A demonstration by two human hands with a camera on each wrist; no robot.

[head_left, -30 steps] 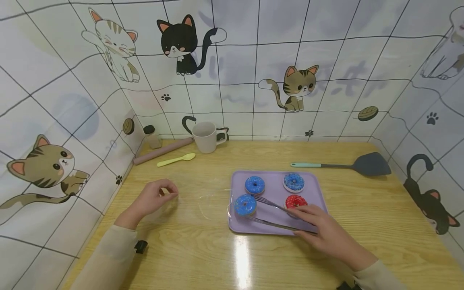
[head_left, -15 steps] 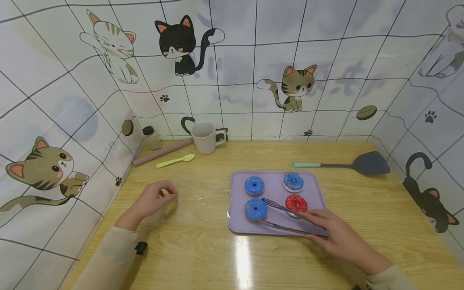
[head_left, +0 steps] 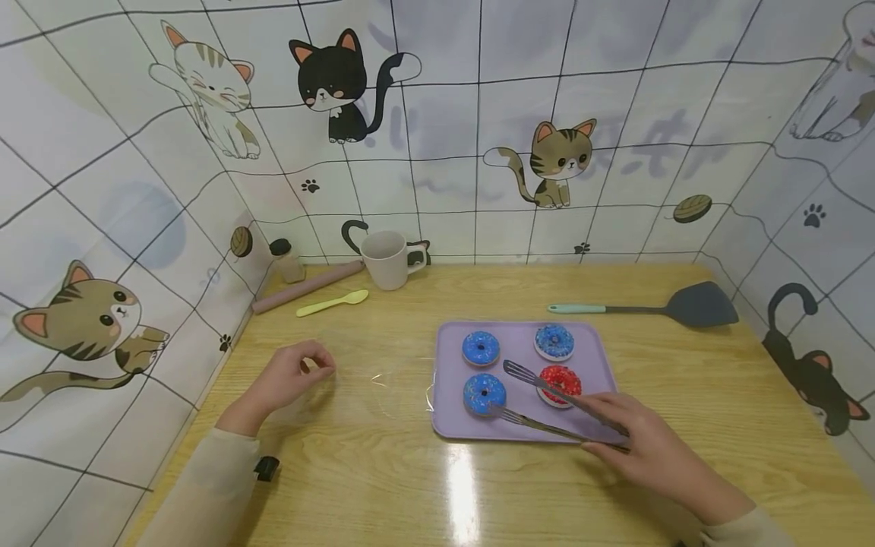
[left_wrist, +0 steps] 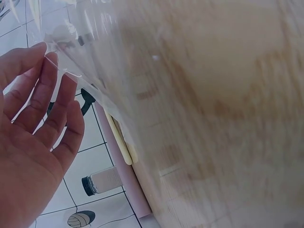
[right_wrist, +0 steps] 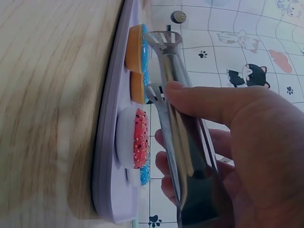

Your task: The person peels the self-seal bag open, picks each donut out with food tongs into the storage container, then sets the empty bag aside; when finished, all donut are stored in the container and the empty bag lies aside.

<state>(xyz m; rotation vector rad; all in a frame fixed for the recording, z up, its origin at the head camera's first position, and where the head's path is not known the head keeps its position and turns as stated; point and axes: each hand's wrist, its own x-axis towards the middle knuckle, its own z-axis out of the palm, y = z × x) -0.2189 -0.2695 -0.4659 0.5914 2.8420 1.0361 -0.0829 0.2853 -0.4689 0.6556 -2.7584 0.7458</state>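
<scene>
My right hand (head_left: 649,441) holds metal tongs (right_wrist: 190,156), their arms spread apart above the tray. One tong tip is right at the front left blue donut (head_left: 484,393); the other overlaps the area beside the red sprinkled donut (head_left: 560,386). Two more blue donuts, one at back left (head_left: 481,348) and one at back right (head_left: 554,342), lie on the purple tray (head_left: 472,430). Over on the left, my left hand (head_left: 287,380) pinches the edge of a clear plastic bag (left_wrist: 102,71) between thumb and fingertips. The bag spreads toward the tray, barely visible in the head view.
Behind the left hand are a yellow spoon (head_left: 333,303), a pinkish rolling pin (head_left: 307,286), a small jar with a black lid (head_left: 287,262) and a grey mug (head_left: 386,260). A spatula (head_left: 697,305) lies at the back right. Cat-patterned walls (head_left: 451,182) enclose the table.
The tongs have carried the front left blue donut rightward from the tray's left edge and their arms have parted from it. The right hand has shifted right; the left hand stays put.
</scene>
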